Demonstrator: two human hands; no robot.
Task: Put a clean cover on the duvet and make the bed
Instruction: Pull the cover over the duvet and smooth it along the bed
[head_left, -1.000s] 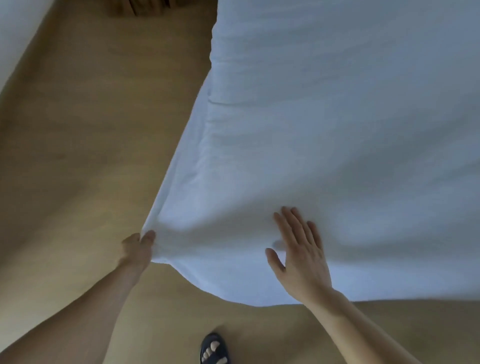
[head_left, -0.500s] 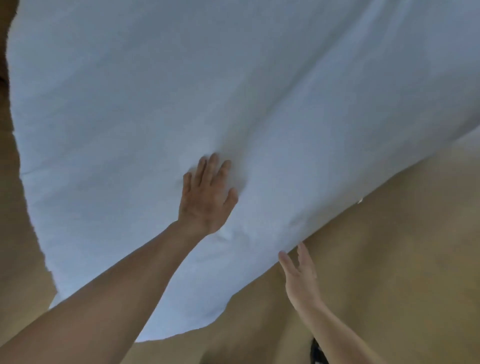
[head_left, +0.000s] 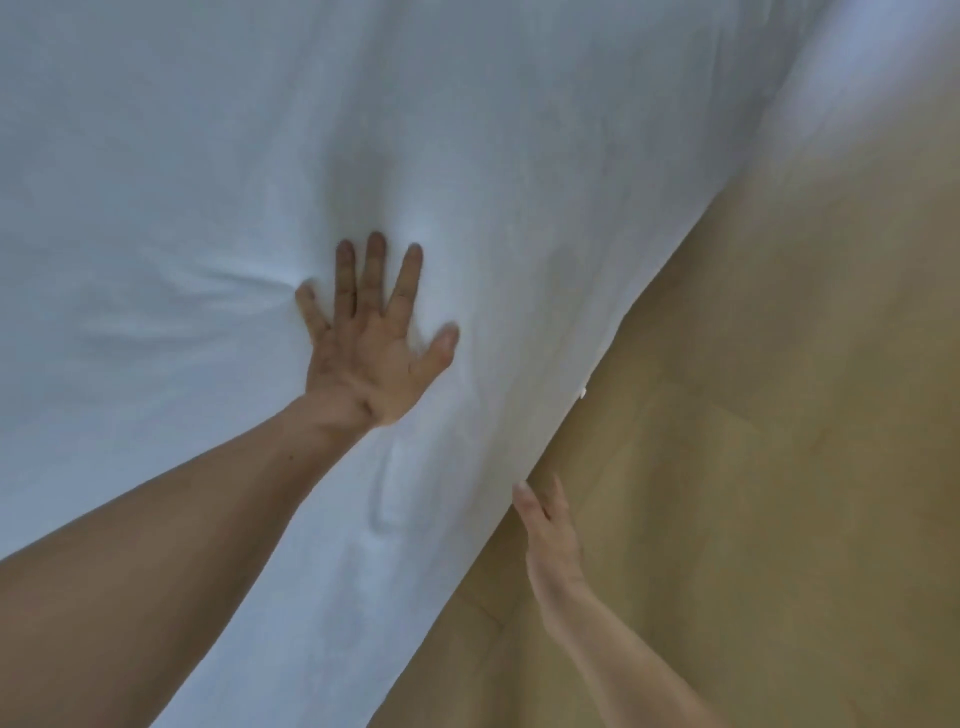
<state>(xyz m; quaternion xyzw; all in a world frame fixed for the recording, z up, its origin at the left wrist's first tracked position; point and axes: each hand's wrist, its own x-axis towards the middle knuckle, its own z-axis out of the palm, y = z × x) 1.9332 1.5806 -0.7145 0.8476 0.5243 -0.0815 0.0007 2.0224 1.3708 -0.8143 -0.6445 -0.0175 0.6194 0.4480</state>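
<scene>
- Duvet (head_left: 182, 156): white, soft matte cloth with faint creases; lay under the left hand, its edge running diagonally.
- Left hand (head_left: 371, 343): fingers splayed, palm pressed flat, denting the cloth.
- Right hand (head_left: 548, 530): fingers straight, tips at the duvet edge; contact unclear.
- Floor (head_left: 779, 467): smooth tan wood, right of the right hand.

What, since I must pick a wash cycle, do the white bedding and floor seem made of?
White bedding: matte woven cloth, probably cotton; soft creases fan from where the left hand presses. Floor: tan wood or laminate, low sheen; faint plank seams.
</scene>
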